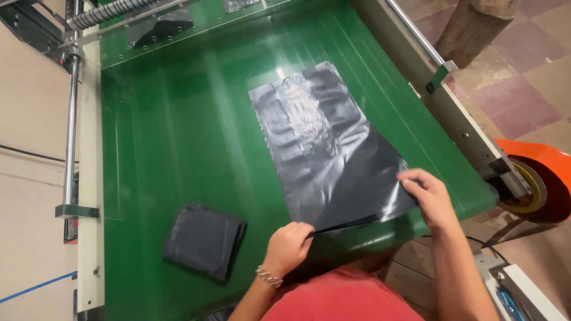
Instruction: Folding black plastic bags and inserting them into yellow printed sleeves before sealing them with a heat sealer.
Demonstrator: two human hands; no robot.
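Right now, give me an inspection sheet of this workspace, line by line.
Surface: green conveyor belt, sloped, cream side rails.
Job's things: flat black plastic bag spread on the belt; near edge lifted.
Clutter: folded stack of black bags lying left of it.
Hands: left hand pinches the bag's near left corner; right hand grips its near right corner.
Cables: dark cable by the right forearm.
Surroundings: orange roll at right, wooden post, tiled floor.

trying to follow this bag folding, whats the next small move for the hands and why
Probably lift the near edge and fold it away over the flat black bag: the left hand and right hand each pinch a near corner, and a folded bag lies beside.
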